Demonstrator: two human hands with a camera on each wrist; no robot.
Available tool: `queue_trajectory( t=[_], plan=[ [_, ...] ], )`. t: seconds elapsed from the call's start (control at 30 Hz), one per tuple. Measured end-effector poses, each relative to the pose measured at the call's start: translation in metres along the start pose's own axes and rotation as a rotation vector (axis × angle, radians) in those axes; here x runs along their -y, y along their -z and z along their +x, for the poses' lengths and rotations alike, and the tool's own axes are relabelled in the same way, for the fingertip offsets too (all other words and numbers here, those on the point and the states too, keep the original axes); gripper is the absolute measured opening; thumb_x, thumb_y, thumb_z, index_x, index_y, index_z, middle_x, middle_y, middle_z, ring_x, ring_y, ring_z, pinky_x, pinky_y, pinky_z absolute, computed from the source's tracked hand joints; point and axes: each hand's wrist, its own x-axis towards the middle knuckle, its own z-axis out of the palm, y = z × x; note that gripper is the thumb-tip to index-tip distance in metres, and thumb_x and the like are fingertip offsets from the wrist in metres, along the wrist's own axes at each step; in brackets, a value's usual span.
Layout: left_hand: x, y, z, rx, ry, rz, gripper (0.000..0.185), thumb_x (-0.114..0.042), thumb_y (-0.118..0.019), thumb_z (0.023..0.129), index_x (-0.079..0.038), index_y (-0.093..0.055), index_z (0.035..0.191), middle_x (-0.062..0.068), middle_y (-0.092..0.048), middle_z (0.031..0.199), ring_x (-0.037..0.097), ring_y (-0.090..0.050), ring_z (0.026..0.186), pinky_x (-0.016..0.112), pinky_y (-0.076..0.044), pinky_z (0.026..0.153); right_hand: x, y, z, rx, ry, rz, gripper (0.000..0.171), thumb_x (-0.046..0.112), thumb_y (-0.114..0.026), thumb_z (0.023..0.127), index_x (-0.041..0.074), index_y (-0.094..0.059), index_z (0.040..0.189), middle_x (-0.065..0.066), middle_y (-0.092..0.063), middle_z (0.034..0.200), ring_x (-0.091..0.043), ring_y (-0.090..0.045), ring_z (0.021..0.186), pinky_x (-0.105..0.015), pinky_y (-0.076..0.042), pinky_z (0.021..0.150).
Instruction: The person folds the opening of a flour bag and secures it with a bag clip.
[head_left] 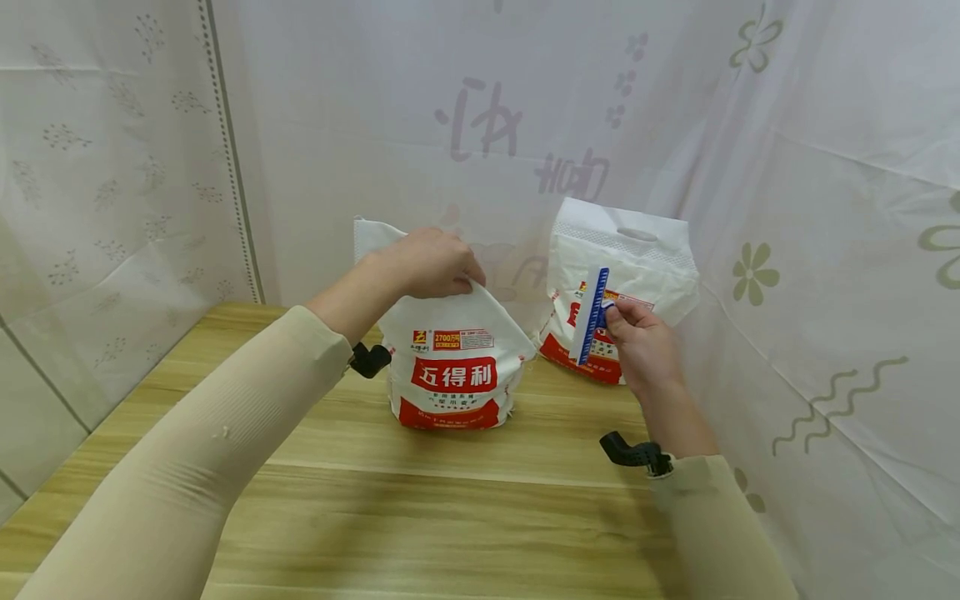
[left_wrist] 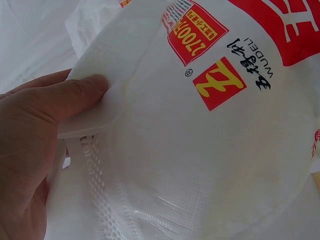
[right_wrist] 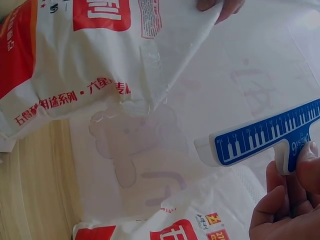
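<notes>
Head view: the left hand pinches the folded top of the front bag, standing on the counter; contents hidden. The right hand grips a blue sealing clip before the rear bag.
Left wrist view: the thumb presses the fold; bag mouth unseen.
Right wrist view: the clip is cut off at the frame edge.

The left hand covers the folded top edge of the near flour bag, so how that fold sits underneath can't be seen from the head view. In the left wrist view the bag runs off every edge and only part of the thumb and palm show. The second bag is partly behind the right hand and the blue clip, so most of its print is blocked. The small print on both bags is too tiny to read. In the right wrist view the clip gets cut off at the right edge, and only fingertips of the other hand peek in up top.
</notes>
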Motion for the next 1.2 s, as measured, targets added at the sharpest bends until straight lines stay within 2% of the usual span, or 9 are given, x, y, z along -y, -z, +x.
queue_trajectory(
  t=[0.2, 0.37, 0.57, 0.83, 1.03, 1.2],
  plan=[
    [0.0, 0.0, 0.0, -0.005, -0.002, -0.006, 0.023, -0.02, -0.072, 0.107, -0.019, -0.083, 0.127, 0.001, -0.082, 0.123, 0.027, -0.07, 0.113, 0.045, -0.057, 0.102, 0.003, -0.014, 0.009, 0.0, 0.033, -0.064, 0.012, 0.02, -0.06, 0.113, 0.022, -0.071, 0.116, 0.009, -0.067, 0.114, -0.01, -0.06, 0.111, -0.013, -0.053, 0.097],
    [0.0, 0.0, 0.0, -0.002, -0.002, 0.001, 0.023, -0.02, -0.071, 0.108, -0.02, -0.083, 0.127, 0.0, -0.082, 0.123, 0.027, -0.07, 0.113, 0.046, -0.057, 0.102, 0.005, -0.027, 0.014, 0.007, 0.09, -0.025, 0.014, 0.014, -0.061, 0.112, 0.02, -0.073, 0.108, 0.01, -0.069, 0.101, -0.009, -0.062, 0.101, -0.015, -0.055, 0.09],
    [0.0, 0.0, 0.0, 0.003, -0.003, 0.011, 0.022, -0.02, -0.071, 0.108, -0.021, -0.083, 0.126, -0.001, -0.082, 0.122, 0.027, -0.068, 0.111, 0.045, -0.056, 0.1, 0.005, -0.04, 0.018, 0.02, 0.115, 0.047, 0.019, 0.009, -0.064, 0.11, 0.022, -0.075, 0.101, 0.01, -0.071, 0.095, -0.007, -0.065, 0.096, -0.016, -0.056, 0.09],
    [-0.001, 0.0, 0.0, 0.004, -0.002, 0.006, 0.023, -0.02, -0.071, 0.108, -0.02, -0.083, 0.127, 0.0, -0.082, 0.123, 0.027, -0.07, 0.112, 0.045, -0.057, 0.101, 0.002, -0.056, 0.018, 0.004, 0.173, 0.108, 0.018, 0.008, -0.065, 0.109, 0.02, -0.076, 0.102, 0.011, -0.076, 0.092, -0.006, -0.07, 0.09, -0.016, -0.058, 0.088],
    [-0.001, 0.0, 0.0, 0.003, 0.01, 0.009, 0.024, -0.021, -0.071, 0.108, -0.02, -0.083, 0.129, 0.0, -0.082, 0.125, 0.027, -0.069, 0.113, 0.045, -0.057, 0.101, 0.0, -0.07, 0.016, -0.004, 0.213, 0.083, 0.017, 0.006, -0.066, 0.108, 0.019, -0.075, 0.103, 0.015, -0.075, 0.088, -0.005, -0.066, 0.088, -0.017, -0.054, 0.084],
    [-0.001, -0.001, 0.0, 0.0, 0.032, -0.002, 0.025, -0.022, -0.071, 0.108, -0.021, -0.082, 0.13, 0.001, -0.081, 0.125, 0.027, -0.068, 0.112, 0.044, -0.057, 0.1, -0.003, -0.078, 0.017, -0.008, 0.227, 0.045, 0.01, 0.008, -0.067, 0.108, 0.016, -0.073, 0.106, 0.015, -0.075, 0.09, -0.005, -0.068, 0.09, -0.02, -0.058, 0.092]
  ],
)
